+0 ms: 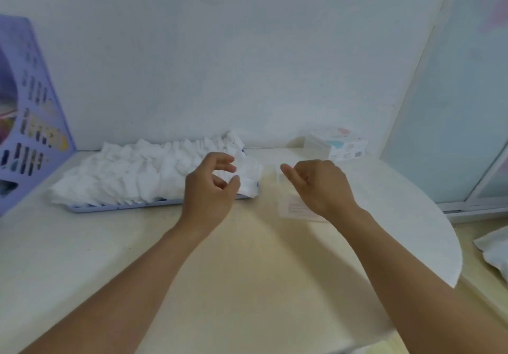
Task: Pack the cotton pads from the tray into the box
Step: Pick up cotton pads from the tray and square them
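Cotton pads (143,172) heaped on tray (115,207) | left hand (210,186) curled at heap's right end, grip unclear | right hand (320,184) beside, empty-looking

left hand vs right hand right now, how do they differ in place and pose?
The left hand is at the right end of the tray, at the heaped cotton pads; the right hand is off the tray, over the table. The left hand's fingers curve apart; the right hand's curl tighter, over a faint clear packet. Whether either grips anything is unclear. Both are palm-down with bare forearms.
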Motion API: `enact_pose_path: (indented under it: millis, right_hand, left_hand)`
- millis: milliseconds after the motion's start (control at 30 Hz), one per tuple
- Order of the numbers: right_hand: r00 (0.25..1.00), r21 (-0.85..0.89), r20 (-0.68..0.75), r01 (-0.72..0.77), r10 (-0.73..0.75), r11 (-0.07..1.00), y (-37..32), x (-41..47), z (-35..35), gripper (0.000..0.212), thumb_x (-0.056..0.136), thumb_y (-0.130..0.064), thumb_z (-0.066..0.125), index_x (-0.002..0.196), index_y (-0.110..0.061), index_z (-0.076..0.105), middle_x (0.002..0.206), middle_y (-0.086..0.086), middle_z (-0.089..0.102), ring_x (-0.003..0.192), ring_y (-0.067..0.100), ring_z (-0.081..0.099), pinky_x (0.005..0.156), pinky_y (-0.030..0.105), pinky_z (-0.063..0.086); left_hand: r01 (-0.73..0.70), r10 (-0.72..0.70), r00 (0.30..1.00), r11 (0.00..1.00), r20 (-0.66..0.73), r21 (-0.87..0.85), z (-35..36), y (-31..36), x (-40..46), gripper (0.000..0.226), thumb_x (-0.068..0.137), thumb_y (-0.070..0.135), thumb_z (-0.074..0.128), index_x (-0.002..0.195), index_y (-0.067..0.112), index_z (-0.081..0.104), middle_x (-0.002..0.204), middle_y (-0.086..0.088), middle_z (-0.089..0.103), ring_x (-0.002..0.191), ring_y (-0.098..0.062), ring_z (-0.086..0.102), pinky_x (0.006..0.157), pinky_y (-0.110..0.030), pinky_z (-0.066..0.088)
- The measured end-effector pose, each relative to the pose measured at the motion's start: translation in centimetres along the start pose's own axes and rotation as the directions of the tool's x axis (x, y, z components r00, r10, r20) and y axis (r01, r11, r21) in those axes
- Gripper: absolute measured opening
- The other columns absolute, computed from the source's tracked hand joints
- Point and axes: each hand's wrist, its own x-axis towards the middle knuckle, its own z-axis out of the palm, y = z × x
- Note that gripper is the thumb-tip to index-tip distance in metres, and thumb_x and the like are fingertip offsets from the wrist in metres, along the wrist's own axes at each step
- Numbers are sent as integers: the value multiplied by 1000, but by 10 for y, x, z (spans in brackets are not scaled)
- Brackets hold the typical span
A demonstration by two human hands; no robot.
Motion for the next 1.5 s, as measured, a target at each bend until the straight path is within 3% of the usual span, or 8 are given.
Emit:
enact_pose_path:
  millis: [100,367,500,833,1100,1200,1367,1500]
  right_hand:
    - [997,128,42,55,-61,990,-45,10,12,25,85,-51,69,89,-25,71,80,-11,68,77,12,65,70,29,51]
    - [979,-177,196,96,-60,979,-98,26,55,62,70,-71,74,100,-17,64,97,-1,64,88,21,63,76,33,51]
    - [981,-221,169,133,-96,966,-92,24,68,65,71,-79,65,95,-18,65,85,-5,66,82,19,63,77,34,39]
    - [994,-73,95,53,-46,996,-52,13,31,56,65,-55,85,109,-29,62,105,-8,55,97,16,57,75,33,46]
    - [968,-71,250,-1,19,997,-26,22,24,23,73,-20,74,94,-29,70,89,-9,61,85,15,61,71,30,50]
    - [962,-109,268,-20,49,994,-16,24,17,21,76,-28,77,96,-30,72,96,-9,62,88,12,61,70,29,45]
    - [990,4,-84,115,-114,993,-44,21,24,18,88,-32,65,104,-25,72,102,-6,65,97,17,60,81,33,48]
    - [980,-210,152,157,-126,965,-59,27,47,24,90,-19,53,104,-13,71,96,5,70,88,28,64,79,37,51]
  left_hand:
    - [29,-19,988,997,-153,66,-34,-20,14,28,84,-1,61,101,22,63,91,9,68,54,-5,56,53,-10,41]
    - [31,-22,999,972,-42,233,-39,-51,12,30,83,4,64,106,23,63,94,11,65,52,-7,54,60,-23,45]
    - [-37,46,999,933,-18,358,-29,-52,15,25,82,12,67,105,23,67,97,13,63,80,-10,59,72,-23,42]
    - [-276,229,961,837,157,472,-23,-40,7,30,85,36,71,114,27,65,111,12,50,61,-9,55,57,-27,48]
    - [-420,226,892,733,391,535,-13,-43,9,35,94,41,61,127,29,63,118,8,39,64,-8,46,58,-28,47]
    - [-368,206,917,769,342,523,-15,-47,12,36,94,40,63,128,29,62,117,9,41,56,-2,44,53,-17,36]
    - [-264,182,960,833,211,486,-16,-42,12,38,89,37,66,126,29,59,118,13,47,56,-3,49,57,-25,43]
    - [-233,162,970,841,184,488,-16,-38,10,46,84,26,68,129,26,57,123,11,51,71,-11,59,64,-31,50]
